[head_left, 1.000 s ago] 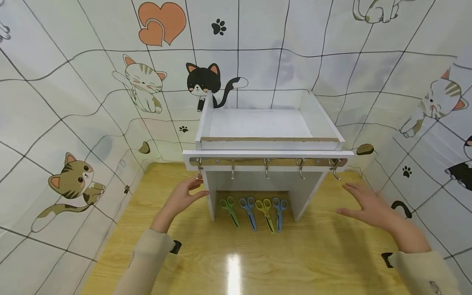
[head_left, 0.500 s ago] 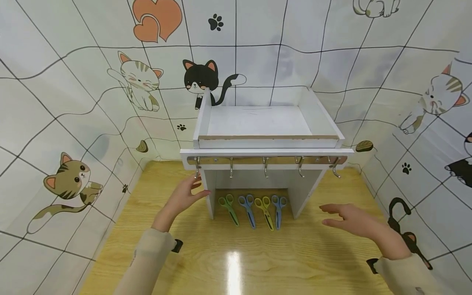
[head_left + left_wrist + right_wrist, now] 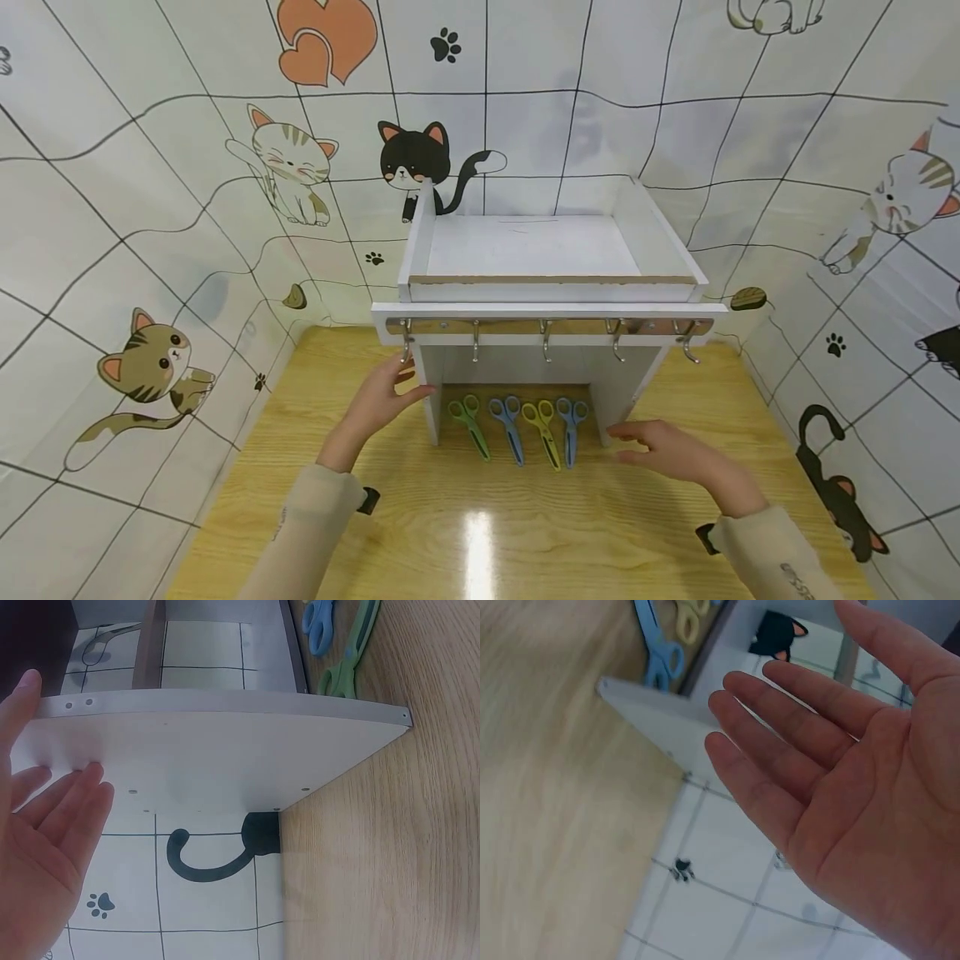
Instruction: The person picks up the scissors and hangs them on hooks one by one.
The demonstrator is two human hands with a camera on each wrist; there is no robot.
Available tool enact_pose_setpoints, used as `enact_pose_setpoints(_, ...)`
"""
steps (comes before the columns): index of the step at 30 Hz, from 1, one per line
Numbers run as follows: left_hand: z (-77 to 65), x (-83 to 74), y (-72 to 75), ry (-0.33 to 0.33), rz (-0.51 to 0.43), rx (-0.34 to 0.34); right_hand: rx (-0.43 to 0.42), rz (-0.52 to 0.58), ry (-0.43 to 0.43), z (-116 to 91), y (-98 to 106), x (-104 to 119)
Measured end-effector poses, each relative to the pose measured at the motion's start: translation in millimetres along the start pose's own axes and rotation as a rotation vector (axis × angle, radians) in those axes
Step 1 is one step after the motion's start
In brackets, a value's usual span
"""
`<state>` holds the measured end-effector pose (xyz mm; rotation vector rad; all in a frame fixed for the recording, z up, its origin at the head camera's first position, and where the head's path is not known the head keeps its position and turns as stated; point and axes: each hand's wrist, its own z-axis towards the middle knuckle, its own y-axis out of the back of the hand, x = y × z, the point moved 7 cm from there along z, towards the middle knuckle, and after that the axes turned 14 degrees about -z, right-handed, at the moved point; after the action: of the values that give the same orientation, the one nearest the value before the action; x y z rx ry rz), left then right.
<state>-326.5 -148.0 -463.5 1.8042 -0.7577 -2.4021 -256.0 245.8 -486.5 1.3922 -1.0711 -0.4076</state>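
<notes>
Scissors (image 3: 517, 427) — four in a row, blades toward the person.

shelf legs (image 3: 431, 412) flank scissors (image 3: 517, 425); front gap seems open.

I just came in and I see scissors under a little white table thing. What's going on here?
A person sits at a wooden table with a small white rack on it. The left hand rests flat against the rack's left side panel. The right hand is open, near the rack's right leg, holding nothing. Four scissors lie in a row under the rack: green, blue, yellow and another blue pair. Nobody is touching them, and the hooks are bare.
</notes>
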Motion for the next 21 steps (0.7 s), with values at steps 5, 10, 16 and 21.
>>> enact_pose_setpoints(5, -0.9, 0.7, -0.5, -0.001, 0.005, -0.007, -0.011, 0.042, -0.074, 15.7, -16.0, -1.5)
enact_pose_setpoints(10, 0.0, 0.2, -0.7, -0.011, 0.027, -0.010, -0.050, 0.055, -0.103, 32.9, -29.1, -3.6)
enact_pose_setpoints(16, -0.4, -0.4, -1.3, -0.026, 0.014, -0.011, -0.136, 0.028, -0.066, 50.6, -40.7, -4.6)
enact_pose_setpoints(21, -1.9, 0.1, -1.7, -0.016, 0.007, -0.014, -0.128, 0.030, -0.177, 61.4, -55.4, -15.9)
